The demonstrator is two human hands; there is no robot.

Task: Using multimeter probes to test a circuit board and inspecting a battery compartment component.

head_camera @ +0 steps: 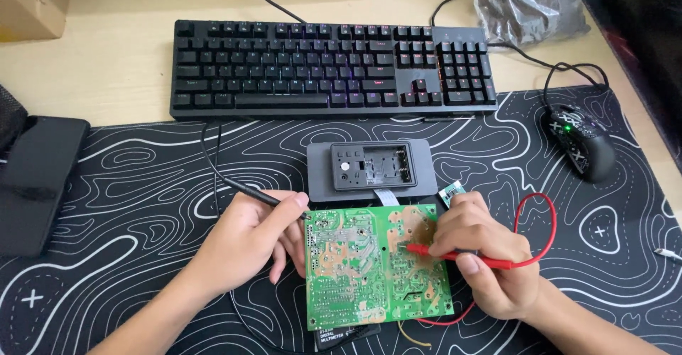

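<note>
Both probes are in hand and down on the green circuit board (376,263), solder side up, lying on the black patterned desk mat (142,184) at bottom centre, just in front of a dark grey device housing (371,167) with its back open. Left hand (245,245) is closed around the black probe (266,199), pinched between thumb and fingers like a pen; its tip meets the board's upper left edge, exact contact point hidden by the fingers. Right hand (486,255) is curled shut on the red probe (440,254), tip touching the solder joints on the right half of the board. Red lead (543,216) loops up and behind that hand; black lead runs off toward the keyboard (330,67). A multimeter (341,335) sits mostly under the board's lower edge, only a black corner visible, display not in view. My read: probing is mid-way, contact looks made on both sides, but no reading can be checked from here. Board is loose, not seated in the housing; a small connector piece (452,194) lies just beside the right hand. Mouse (579,142) is well apart on the right, untouched.
</note>
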